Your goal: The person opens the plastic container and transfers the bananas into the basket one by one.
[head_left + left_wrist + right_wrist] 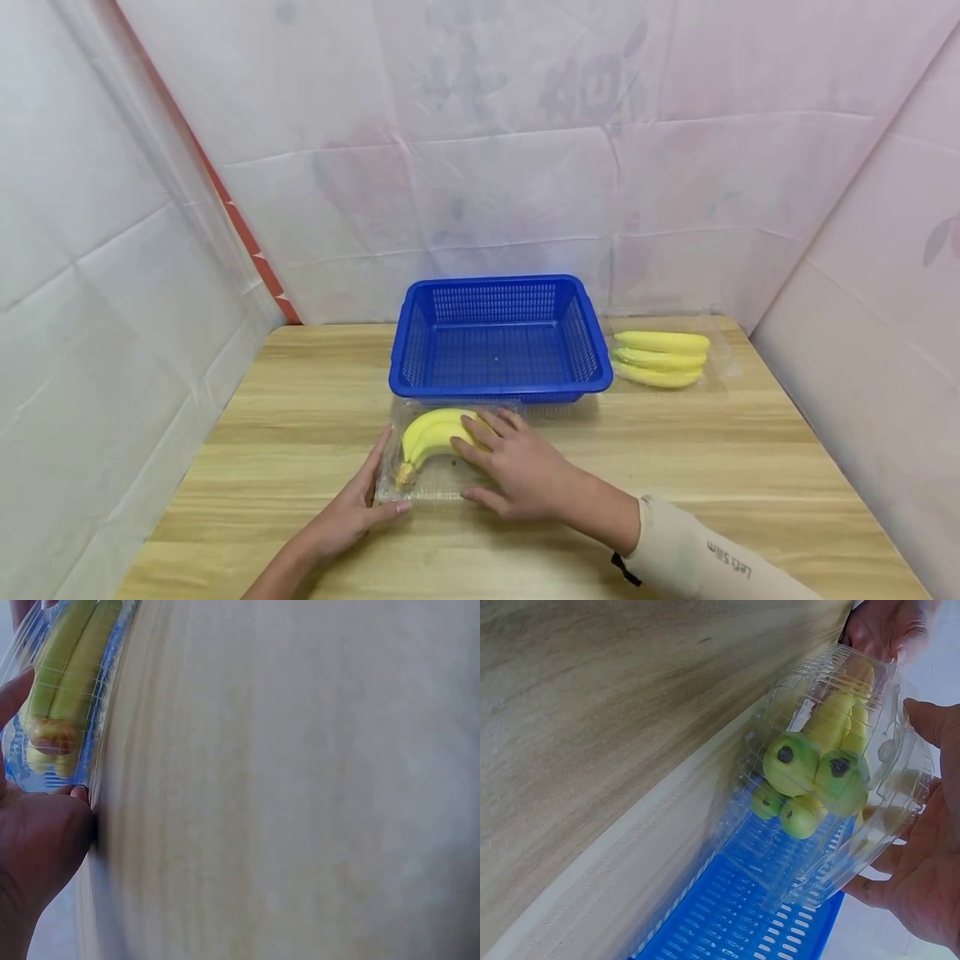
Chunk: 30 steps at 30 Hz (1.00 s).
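A clear plastic clamshell box (438, 483) lies on the table with a bunch of yellow bananas (431, 433) inside. Along its left end run the fairly straight fingers of my left hand (348, 508), with the thumb by the front corner. My right hand (521, 467) rests on the lid from the right, fingers spread over the bananas. In the left wrist view, the bananas' stem end (54, 736) shows through the plastic near the left hand. The right wrist view shows the greenish banana tips (791, 761) with dark ends, beside the right hand's fingers.
Just behind the box stands a blue perforated basket (498, 392) with nothing visible inside. At the back right lies another clear package of bananas (660, 358). Pale cloth walls (487, 192) enclose the wooden table (712, 467) at the back and sides.
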{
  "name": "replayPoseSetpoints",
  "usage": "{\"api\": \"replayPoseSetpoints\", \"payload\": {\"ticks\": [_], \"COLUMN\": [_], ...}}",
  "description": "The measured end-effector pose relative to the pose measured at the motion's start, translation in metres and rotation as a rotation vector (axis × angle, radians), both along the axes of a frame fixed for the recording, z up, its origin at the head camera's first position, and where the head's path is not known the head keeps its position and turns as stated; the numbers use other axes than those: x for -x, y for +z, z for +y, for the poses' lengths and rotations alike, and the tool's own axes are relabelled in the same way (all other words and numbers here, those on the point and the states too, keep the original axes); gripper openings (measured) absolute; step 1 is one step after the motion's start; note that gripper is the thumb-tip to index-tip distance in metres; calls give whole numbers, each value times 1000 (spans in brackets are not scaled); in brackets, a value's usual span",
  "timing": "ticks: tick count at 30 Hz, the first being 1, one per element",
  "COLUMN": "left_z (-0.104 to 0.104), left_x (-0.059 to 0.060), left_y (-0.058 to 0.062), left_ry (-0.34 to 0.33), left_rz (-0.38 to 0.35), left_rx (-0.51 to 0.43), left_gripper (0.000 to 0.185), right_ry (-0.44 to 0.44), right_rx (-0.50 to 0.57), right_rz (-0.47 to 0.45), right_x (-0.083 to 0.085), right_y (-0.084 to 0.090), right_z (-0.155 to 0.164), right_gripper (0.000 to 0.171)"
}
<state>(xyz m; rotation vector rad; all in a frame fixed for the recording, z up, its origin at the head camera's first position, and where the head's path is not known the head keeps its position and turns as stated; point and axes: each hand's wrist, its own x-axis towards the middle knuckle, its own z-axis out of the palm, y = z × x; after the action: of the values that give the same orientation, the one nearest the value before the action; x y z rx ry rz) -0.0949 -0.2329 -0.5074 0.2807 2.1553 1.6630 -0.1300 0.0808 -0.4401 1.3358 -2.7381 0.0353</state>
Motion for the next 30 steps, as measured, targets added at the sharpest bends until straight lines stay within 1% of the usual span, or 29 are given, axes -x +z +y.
{"api": "replayPoseSetpoints", "payload": {"ticks": [4,7,13,18,23,30], "left_z": [1,1,-1,-1,-1,-3], "left_x": [1,3,3,2,3,2], "left_y": [-1,-1,1,1,1,2], "left_ry": [-16,-27,-18,-44,-47,-53], "left_rz": [4,1,-5,7,16,-10], "left_rx": [-15,-22,-14,-38,-35,-33], "left_gripper": [116,115,115,115,115,115], "right_ry": [-4,-11,5,-5,-25,-38], "right_rx": [-5,-3,-1,-12,-20,14], "right_rz": [35,31,24,23,63,98], "right_x": [-2,-2,0,0,-1,-4], "right_y": [-1,0,1,0,-1,-5], "right_z": [1,1,0,-2,-5,-10], "right_gripper": [70,70,71,72,74,70]}}
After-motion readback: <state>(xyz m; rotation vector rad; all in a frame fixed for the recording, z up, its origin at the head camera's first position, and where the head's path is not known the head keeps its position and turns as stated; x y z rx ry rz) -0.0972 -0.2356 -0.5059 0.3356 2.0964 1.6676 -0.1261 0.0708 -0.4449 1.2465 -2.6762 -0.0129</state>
